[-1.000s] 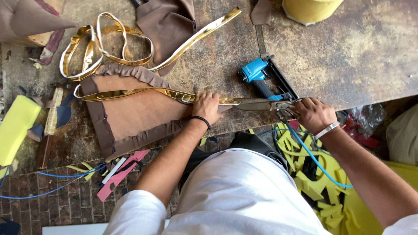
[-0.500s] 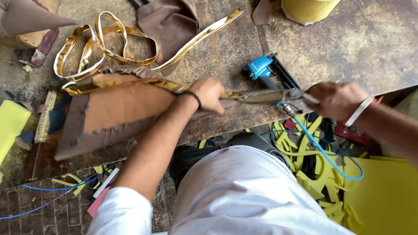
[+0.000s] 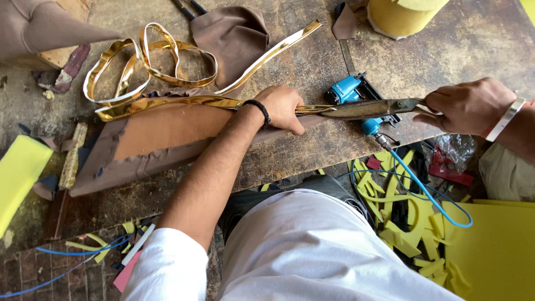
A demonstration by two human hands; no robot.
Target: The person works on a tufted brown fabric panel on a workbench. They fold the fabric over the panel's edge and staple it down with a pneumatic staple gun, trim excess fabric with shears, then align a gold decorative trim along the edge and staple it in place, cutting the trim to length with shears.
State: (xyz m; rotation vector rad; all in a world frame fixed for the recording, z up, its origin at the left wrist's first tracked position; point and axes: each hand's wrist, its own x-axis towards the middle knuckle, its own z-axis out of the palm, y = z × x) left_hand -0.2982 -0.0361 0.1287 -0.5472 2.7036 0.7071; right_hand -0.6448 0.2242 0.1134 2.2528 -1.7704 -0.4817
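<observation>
My left hand (image 3: 282, 107) presses on a brown upholstered panel (image 3: 150, 139) that stands tilted on its edge on the worn worktable (image 3: 468, 44). A gold trim strip (image 3: 161, 103) runs along the panel's top edge and passes under my fingers. My right hand (image 3: 465, 106) grips the handles of large metal scissors (image 3: 370, 107). Their blades point left and meet the gold strip just right of my left hand. The strip's loose end loops in coils (image 3: 147, 67) farther back.
A blue pneumatic stapler (image 3: 351, 92) with a blue hose (image 3: 426, 192) lies behind the scissors. Brown fabric (image 3: 234, 33) and a yellow foam roll (image 3: 404, 14) sit at the back. Yellow foam scraps (image 3: 401, 223) litter the floor at right; a yellow foam block (image 3: 19, 173) lies left.
The panel went from lying flat to tilted up on its edge. My right hand has swung out to the right, and the scissors now lie level against the gold strip.
</observation>
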